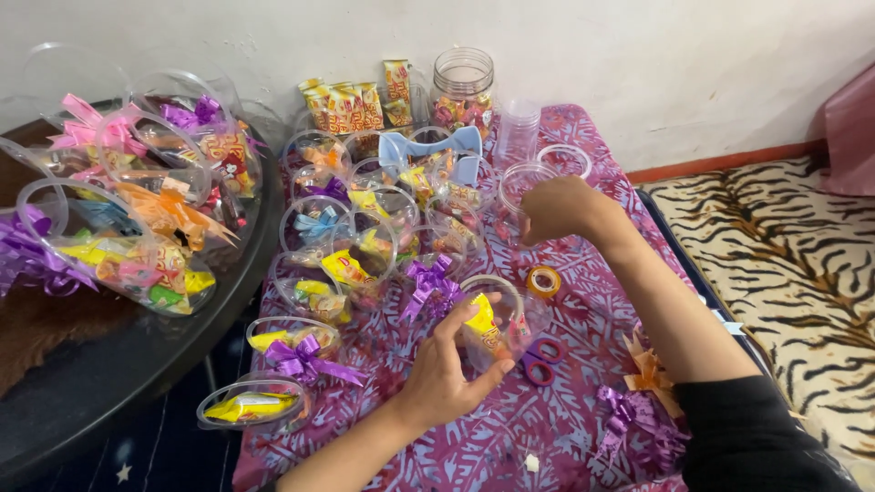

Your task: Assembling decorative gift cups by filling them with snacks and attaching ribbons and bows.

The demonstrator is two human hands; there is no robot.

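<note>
On the purple cloth [565, 401], left hand [444, 372] clasps a clear cup [497, 321]; right hand's [558, 208] curled grip holds nothing visible.

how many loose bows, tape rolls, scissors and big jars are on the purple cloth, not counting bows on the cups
Loose bows: 2, one orange and one purple, by the right arm
Tape rolls: 1
Scissors: 1
Big jars: 1, by the wall
Total: 5
</note>
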